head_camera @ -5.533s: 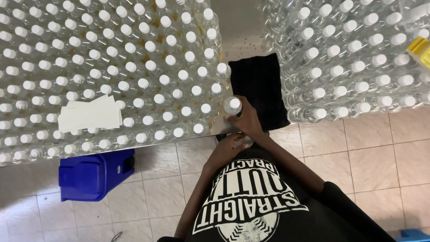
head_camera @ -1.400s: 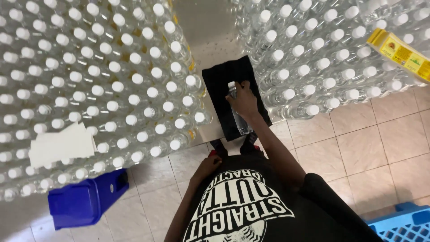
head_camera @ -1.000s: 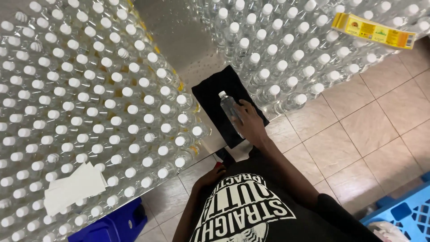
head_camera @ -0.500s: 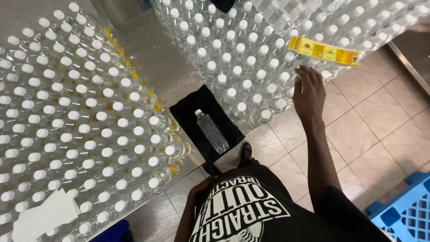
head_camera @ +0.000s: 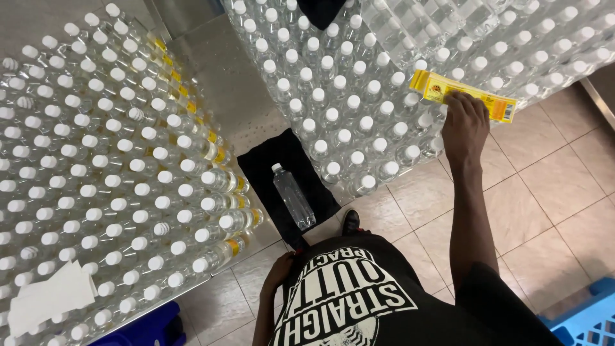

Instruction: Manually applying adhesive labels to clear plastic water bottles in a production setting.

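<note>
Two dense blocks of small clear bottles with white caps stand on a steel worktop (head_camera: 224, 96). The block on the left side of the frame (head_camera: 109, 173) holds a faintly yellowish liquid, as far as the glare lets one judge, and yellow labels show on the bottles along its right edge. The block at upper right (head_camera: 359, 83) holds clear liquid and its bottles are bare.

Between the two blocks, at centre frame, a black cloth (head_camera: 285, 186) lies on the worktop edge. On it rests a single clear bottle (head_camera: 293, 197), lying on its side with the white cap pointing to the upper left; its contents look colourless and it carries no label.

The right hand (head_camera: 466, 125) reaches to the upper right of the frame. Its fingers (head_camera: 462, 104) rest on a yellow strip of labels (head_camera: 462, 96), a long flat band with red and green print, which lies slantwise across the caps of the right block at its lower right edge. The fingers are bent down onto the strip; whether they pinch it cannot be told.

The left hand (head_camera: 277, 272) hangs low at bottom centre, beside the black printed shirt, holding nothing; its fingers are mostly hidden.

White paper sheets (head_camera: 48, 296) lie on the caps at lower left, above a blue bin (head_camera: 144, 323) on the tiled floor
</note>
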